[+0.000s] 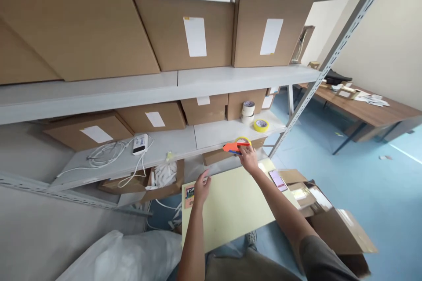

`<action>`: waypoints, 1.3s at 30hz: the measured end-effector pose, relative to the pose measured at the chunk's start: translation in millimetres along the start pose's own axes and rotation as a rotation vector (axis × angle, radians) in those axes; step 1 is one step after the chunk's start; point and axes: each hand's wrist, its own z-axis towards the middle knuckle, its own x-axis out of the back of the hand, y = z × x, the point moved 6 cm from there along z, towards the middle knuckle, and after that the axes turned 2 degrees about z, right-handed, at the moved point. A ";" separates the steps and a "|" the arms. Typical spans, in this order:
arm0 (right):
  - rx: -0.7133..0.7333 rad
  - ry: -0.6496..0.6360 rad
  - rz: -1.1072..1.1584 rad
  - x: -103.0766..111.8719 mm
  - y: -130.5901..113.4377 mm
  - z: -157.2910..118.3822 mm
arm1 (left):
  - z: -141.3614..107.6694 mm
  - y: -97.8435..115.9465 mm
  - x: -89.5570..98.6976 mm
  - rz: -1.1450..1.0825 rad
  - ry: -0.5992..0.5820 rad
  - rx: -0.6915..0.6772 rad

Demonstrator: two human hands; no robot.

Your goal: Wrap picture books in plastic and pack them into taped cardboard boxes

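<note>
My right hand (249, 159) is wrapped round a hand-held tape dispenser (232, 146), orange-red with a blue part and a dark front end. A yellow ring, which looks like its tape roll, shows just above the fingers. The dispenser is raised over the far edge of a pale yellow tabletop (231, 206). Over the left side of that top hovers my left hand (202, 188), fingers loosely bent and apart, with nothing in them. Beside it lies a colourful printed card (189, 195), partly hidden by the hand. A phone (278, 180) with a lit screen rests near the right edge.
Metal shelving (138, 92) with cardboard boxes (194, 35) stands ahead. White tape rolls (248, 112), a yellow tape roll (261, 125) and a power strip (140, 144) with cables sit on its middle shelf. Opened cartons (343, 230) lie at right, a plastic bag (132, 257) at lower left.
</note>
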 end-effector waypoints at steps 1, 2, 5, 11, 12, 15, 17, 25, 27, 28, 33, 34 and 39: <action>-0.030 -0.007 0.000 -4.9 1.7 -19.1 | -5.4 -6.1 2.5 -0.003 -0.006 0.010; -0.060 -0.016 0.000 -10.4 4.3 -38.1 | -11.3 -11.8 4.2 -0.004 -0.013 0.022; -0.144 -0.066 0.008 -31.1 17.8 -91.9 | -30.8 -24.1 5.4 0.000 -0.026 0.053; -0.317 -0.214 0.002 -83.1 74.2 -174.6 | -68.6 -33.3 -2.7 0.050 -0.023 0.103; -0.350 -0.246 -0.005 -91.2 87.1 -185.2 | -74.5 -34.6 -5.5 0.060 -0.018 0.110; -0.434 -0.333 -0.006 -110.1 127.7 -213.3 | -92.5 -39.1 -18.3 0.100 0.004 0.138; -0.471 -0.366 0.015 -117.0 153.7 -229.5 | -104.8 -41.2 -32.3 0.130 0.000 0.150; -0.615 -0.310 0.151 -109.1 223.5 -271.3 | -131.8 -38.2 -100.5 0.169 -0.054 0.184; -0.610 -0.332 0.130 -102.5 227.7 -271.1 | -129.8 -31.6 -111.7 0.170 -0.051 0.178; -0.608 -0.346 0.120 -99.0 227.8 -269.0 | -128.3 -26.9 -115.4 0.171 -0.046 0.169; -0.498 -0.333 0.124 -83.4 196.1 -231.4 | -126.0 -4.7 -108.3 0.171 -0.009 0.114; -0.447 -0.326 0.160 -82.7 181.7 -219.1 | -127.6 -2.6 -101.0 0.171 0.012 0.110; -0.178 -0.272 0.400 -85.0 80.1 -157.8 | -148.3 -1.1 -40.5 0.143 0.191 0.124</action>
